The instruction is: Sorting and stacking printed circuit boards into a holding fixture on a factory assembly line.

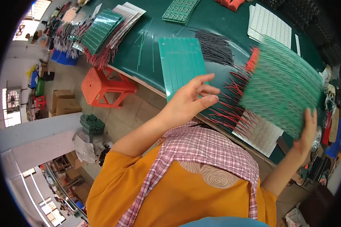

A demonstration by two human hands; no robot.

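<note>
My right hand [308, 130] grips the lower right edge of a green circuit board panel [282, 81], which is lifted, tilted and smeared by motion. With its fingers apart, my left hand [191, 96] holds nothing and hovers by the near end of a flat teal board [182, 62] on the table. Black wires [216, 47] lie in a bundle beside that board. Red wires [231, 96] spread between my left hand and the raised panel. Partly under the panel, a pale board [261, 134] lies at the near table edge, with red wires over part of it.
The green tabletop [136, 28] also bears stacked green panels with wires [102, 30], more green boards [181, 10] at the back and white sheets of boards [269, 24] at the far right. Left of the table stands an orange-red plastic stool [96, 87]. Cardboard boxes [66, 102] sit beyond it.
</note>
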